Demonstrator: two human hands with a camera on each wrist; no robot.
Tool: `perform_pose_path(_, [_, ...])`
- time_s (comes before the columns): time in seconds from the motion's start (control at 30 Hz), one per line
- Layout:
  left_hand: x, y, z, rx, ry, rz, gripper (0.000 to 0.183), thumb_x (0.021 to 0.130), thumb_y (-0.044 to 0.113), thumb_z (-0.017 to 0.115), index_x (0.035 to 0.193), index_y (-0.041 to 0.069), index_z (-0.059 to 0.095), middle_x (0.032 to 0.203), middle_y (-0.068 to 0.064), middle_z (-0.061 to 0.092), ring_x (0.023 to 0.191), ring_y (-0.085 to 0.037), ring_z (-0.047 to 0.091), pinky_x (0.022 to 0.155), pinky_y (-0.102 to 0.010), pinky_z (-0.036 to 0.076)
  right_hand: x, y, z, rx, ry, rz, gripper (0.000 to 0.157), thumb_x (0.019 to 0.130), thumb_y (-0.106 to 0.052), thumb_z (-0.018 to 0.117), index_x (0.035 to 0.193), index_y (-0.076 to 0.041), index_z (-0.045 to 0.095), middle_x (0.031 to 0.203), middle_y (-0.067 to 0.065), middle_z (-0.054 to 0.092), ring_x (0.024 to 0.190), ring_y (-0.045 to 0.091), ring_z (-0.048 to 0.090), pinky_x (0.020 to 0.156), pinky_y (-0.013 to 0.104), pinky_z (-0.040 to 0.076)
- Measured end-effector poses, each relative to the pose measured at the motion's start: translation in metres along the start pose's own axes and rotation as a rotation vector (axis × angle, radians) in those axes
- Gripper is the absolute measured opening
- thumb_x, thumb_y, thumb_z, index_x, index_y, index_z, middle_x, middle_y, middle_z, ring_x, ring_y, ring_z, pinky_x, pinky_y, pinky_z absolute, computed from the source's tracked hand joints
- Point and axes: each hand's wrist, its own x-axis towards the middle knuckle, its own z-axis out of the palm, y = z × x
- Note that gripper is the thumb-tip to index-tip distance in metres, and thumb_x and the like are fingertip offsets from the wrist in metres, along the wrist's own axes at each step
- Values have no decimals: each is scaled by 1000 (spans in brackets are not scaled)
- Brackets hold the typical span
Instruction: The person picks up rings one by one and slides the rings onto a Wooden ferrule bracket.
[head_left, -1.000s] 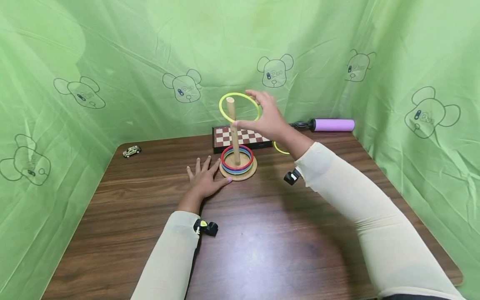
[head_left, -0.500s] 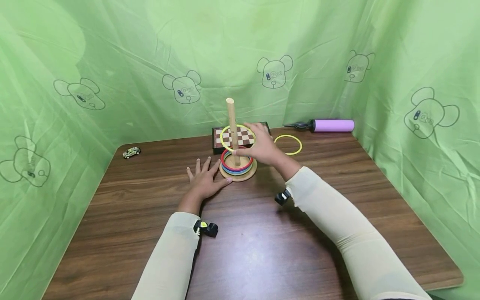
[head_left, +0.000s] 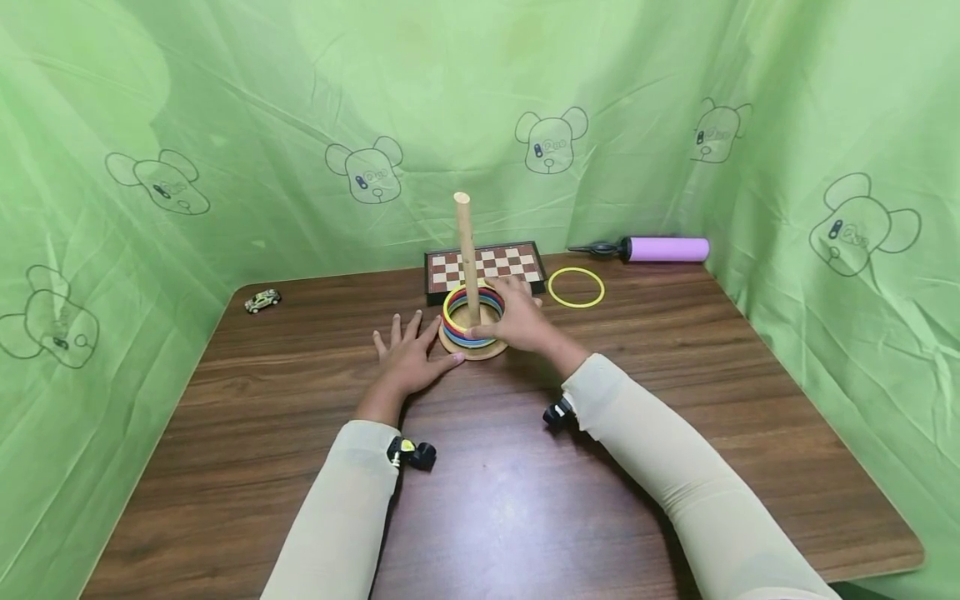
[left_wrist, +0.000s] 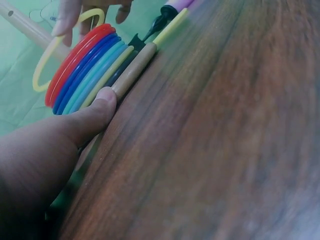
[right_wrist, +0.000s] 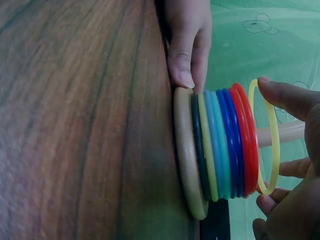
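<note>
A wooden peg point(head_left: 467, 237) stands upright on a round wooden base point(right_wrist: 187, 150). Stacked around it are several rings: dark, yellow, light blue, blue, then red rings point(right_wrist: 246, 145) on top. My right hand point(head_left: 525, 321) pinches a yellow ring point(right_wrist: 275, 150) between thumb and fingers. That ring encircles the peg, tilted, just above the red ones in both wrist views. On the table left of the base lies my left hand point(head_left: 408, 362), fingers spread and straight, its thumb touching the base's edge.
Behind the peg lies a checkered board point(head_left: 517, 262). Another yellow ring point(head_left: 577, 306) is on the table to its right, near a purple hand pump point(head_left: 667, 249). A toy car point(head_left: 263, 301) sits at the far left. Green cloth point(head_left: 450, 83) surrounds the wooden table point(head_left: 480, 517).
My right hand has lowered the yellow ring down along the peg, from around its top to just over the red rings. My left hand has stayed by the base.
</note>
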Motion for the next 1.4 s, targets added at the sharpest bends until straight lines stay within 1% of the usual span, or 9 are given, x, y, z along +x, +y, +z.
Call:
perform_pose_path(0.23, [-1, 1, 0, 1, -9, 0, 104, 92, 94, 47, 176, 37, 24, 186, -10, 9, 170, -52, -7, 126, -81, -16, 1, 4, 7, -17, 1, 4, 113, 76, -44, 100, 166, -5, 44, 165, 21, 45, 151, 41, 37, 121, 74, 25])
perform_pose_path(0.47, [-1, 4, -3, -14, -5, -4, 102, 93, 91, 51, 175, 36, 26, 186, -11, 11, 170, -53, -7, 126, -81, -17, 1, 5, 8, -7, 8, 11, 111, 77, -44, 100, 167, -8, 44, 163, 21, 46, 148, 40, 38, 119, 72, 28])
perform_pose_path(0.67, [-1, 5, -3, -14, -5, -11, 102, 93, 92, 50, 175, 36, 26, 186, -10, 11, 170, -52, -7, 127, -81, -16, 3, 10, 4, 36, 27, -9, 111, 77, -48, 99, 167, -11, 44, 171, 22, 35, 159, 43, 27, 122, 75, 23])
perform_pose_path(0.73, [-1, 5, -2, -18, -8, -14, 102, 93, 92, 49, 175, 36, 25, 186, -10, 10, 170, -52, -8, 127, -80, -16, 3, 13, 0, 80, 30, -16, 110, 79, -49, 97, 168, -12, 43, 174, 22, 31, 161, 43, 23, 124, 77, 19])
perform_pose_path(0.87, [-2, 5, -2, -17, -12, -16, 102, 93, 92, 49, 175, 37, 25, 186, -10, 9, 170, -52, -8, 127, -80, -17, 1, 24, -11, 162, 44, 8, 95, 93, -53, 83, 169, -14, 41, 177, 19, 25, 164, 41, 19, 127, 78, 17])
perform_pose_path(0.97, [-2, 5, -3, -19, -12, -19, 102, 93, 91, 51, 175, 37, 25, 186, -10, 9, 170, -52, -8, 127, -80, -17, 1, 34, -17, 188, 94, 56, 82, 102, -54, 71, 168, -17, 42, 176, 18, 24, 164, 39, 17, 128, 78, 16])
perform_pose_path(1.07, [-2, 5, -3, -25, -14, -26, 102, 93, 91, 52, 175, 37, 25, 187, -10, 9, 170, -51, -9, 127, -79, -18, 1, 45, -22, 194, 170, 96, 74, 105, -55, 65, 165, -17, 47, 175, 17, 27, 162, 39, 19, 126, 78, 14])
perform_pose_path(1.23, [-2, 5, -3, -22, -21, -36, 103, 92, 92, 50, 175, 38, 24, 187, -9, 8, 170, -50, -10, 127, -79, -18, 5, 69, -30, 174, 285, 120, 72, 102, -48, 70, 160, -11, 52, 172, 21, 28, 159, 43, 21, 125, 77, 13])
perform_pose_path(1.4, [-2, 6, -4, -20, -21, -33, 103, 92, 93, 50, 175, 37, 24, 187, -9, 8, 170, -51, -9, 127, -80, -17, 6, 90, -37, 140, 319, 168, 76, 98, -45, 76, 160, -9, 51, 172, 26, 28, 160, 48, 21, 125, 77, 13])
